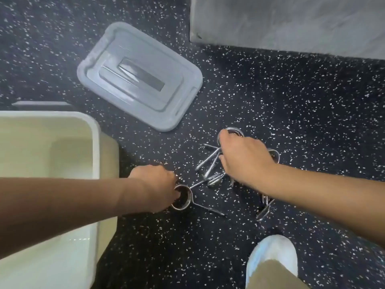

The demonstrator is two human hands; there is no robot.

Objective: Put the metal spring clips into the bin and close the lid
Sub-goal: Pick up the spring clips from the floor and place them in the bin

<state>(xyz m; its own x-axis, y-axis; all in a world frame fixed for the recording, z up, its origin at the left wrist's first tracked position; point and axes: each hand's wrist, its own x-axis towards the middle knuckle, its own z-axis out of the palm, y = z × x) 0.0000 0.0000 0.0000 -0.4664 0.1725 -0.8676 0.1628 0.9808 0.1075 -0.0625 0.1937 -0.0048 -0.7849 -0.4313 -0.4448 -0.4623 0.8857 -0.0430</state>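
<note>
Beside the open bin [94, 142], lid [139, 76] lies clear of clips [210, 163].

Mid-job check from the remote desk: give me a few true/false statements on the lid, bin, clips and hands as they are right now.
1. The lid is on the bin. False: it lies on the floor, apart from the bin.
2. The left hand is on a clip lying by the bin. True.
3. The right hand is lifting the lid. False: it is down among the pile of clips.
4. Clips lie on the floor. True.
5. The bin's visible interior is full of clips. False: none show in it.
6. A shoe shows at the bottom right. True.
</note>
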